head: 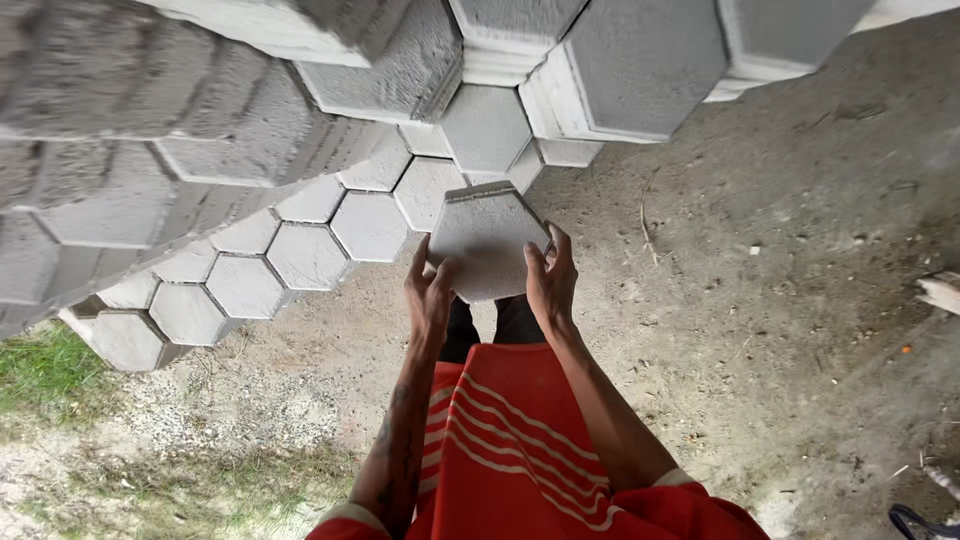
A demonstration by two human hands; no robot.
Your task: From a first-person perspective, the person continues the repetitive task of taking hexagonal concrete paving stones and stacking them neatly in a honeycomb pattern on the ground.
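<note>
A grey hexagonal concrete paving block (486, 240) sits between the person's two bare hands, held out in front of the body above the bare sandy ground (780, 300). The left hand (430, 295) clasps the block's lower left edge, fingers wrapped up along that side, while the right hand (550, 280) clasps the lower right edge with the fingertips curled over the rim; both are closed firmly on the block, one to each side, a hold that looks suited to sharing the weight of something heavy and keeping its flat face level. The block's far corner points toward the low row of matching grey hexagonal blocks (310, 235) laid flat side by side on the ground, where the pieces nest edge against edge like honeycomb cells; the held block hangs just beside the near end of this row, close to it, though whether it touches its neighbours cannot be told. Behind and above that row rise tall stacks of the same grey concrete blocks (200, 110), piled on their faces in leaning columns, their rough sides showing. The person's red shirt with thin white stripes (520, 450) fills the lower middle, dark trousers just visible beneath the block. A patch of green grass (45, 370) lies at the left edge, and loose twigs are scattered over the dirt to the right
</note>
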